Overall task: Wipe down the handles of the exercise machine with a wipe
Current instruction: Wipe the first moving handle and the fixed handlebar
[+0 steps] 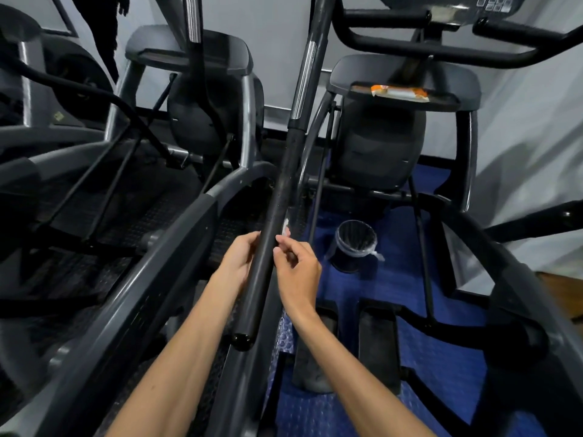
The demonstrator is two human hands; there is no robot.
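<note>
A long black handle [277, 197] of the exercise machine runs from the upper middle down to its capped end [242, 339] near me. My left hand [238, 258] touches the handle's left side with fingers bent against it. My right hand [296, 269] is at the handle's right side, its fingertips pinching a small white wipe [285, 230] that shows just past the handle. Most of the wipe is hidden behind the handle and my fingers.
A small black bin [355, 244] with a clear liner stands on the blue mat to the right. An orange-and-white wipe packet [399, 92] lies on the machine's tray. Two black pedals [377, 345] sit below. A second machine [192, 99] crowds the left.
</note>
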